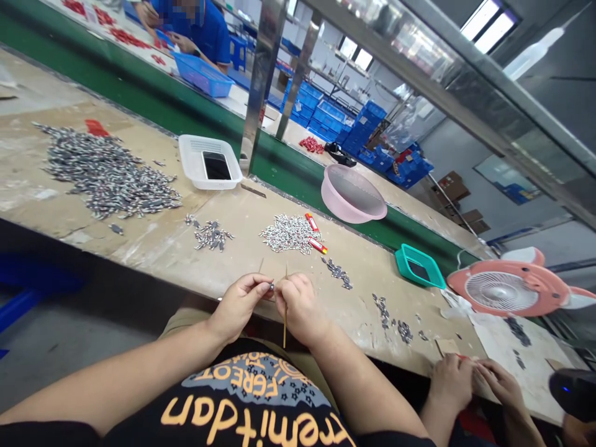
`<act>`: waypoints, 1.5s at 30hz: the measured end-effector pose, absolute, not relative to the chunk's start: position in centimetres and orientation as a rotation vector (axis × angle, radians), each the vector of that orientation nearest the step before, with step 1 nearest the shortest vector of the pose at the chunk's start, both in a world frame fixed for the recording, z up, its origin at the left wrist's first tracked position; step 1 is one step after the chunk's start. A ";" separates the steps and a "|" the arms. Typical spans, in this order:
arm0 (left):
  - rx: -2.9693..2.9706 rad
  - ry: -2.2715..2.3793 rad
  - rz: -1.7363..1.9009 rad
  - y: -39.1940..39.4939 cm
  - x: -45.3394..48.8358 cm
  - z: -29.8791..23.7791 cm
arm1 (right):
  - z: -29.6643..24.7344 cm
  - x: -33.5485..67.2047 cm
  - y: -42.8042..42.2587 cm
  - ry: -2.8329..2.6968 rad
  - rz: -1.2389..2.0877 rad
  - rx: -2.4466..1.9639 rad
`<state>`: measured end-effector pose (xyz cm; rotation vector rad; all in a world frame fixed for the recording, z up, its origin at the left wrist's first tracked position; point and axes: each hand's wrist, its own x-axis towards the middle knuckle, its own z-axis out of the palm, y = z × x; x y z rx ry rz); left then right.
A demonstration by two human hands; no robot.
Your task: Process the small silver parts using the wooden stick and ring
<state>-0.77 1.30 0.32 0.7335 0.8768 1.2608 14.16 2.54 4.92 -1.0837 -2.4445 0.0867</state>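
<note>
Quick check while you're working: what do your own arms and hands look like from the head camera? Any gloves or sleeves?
Your left hand and right hand are bare, with no gloves. Your left arm and right arm are bare too. You wear a black T-shirt with orange lettering and a grey-blue print, over khaki legwear.

Left: large heap of metal parts (109, 174) on the tabletop (153, 261)
Right of heap: plastic tray (193, 162)
Centre: smaller heap of parts (291, 233)
Behind it, past the tabletop: plastic basin (352, 205)
Far right: desk fan (500, 288)
</note>
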 end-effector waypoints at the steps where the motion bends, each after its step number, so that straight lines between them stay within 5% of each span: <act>1: 0.741 0.876 1.260 1.2 -0.8 0.3 | 4.9 14.1 2.5 -2.456 0.068 -1.096; 24: 0.862 0.921 1.279 0.8 -0.6 0.9 | 4.6 13.4 1.1 -2.551 -0.099 -1.129; 36: 0.979 0.941 1.242 0.4 -0.8 1.5 | 4.1 13.5 1.3 -1.990 0.685 -1.287; 45: 1.081 0.933 1.193 0.4 -1.3 1.0 | 3.3 13.5 1.6 -1.839 0.804 -1.348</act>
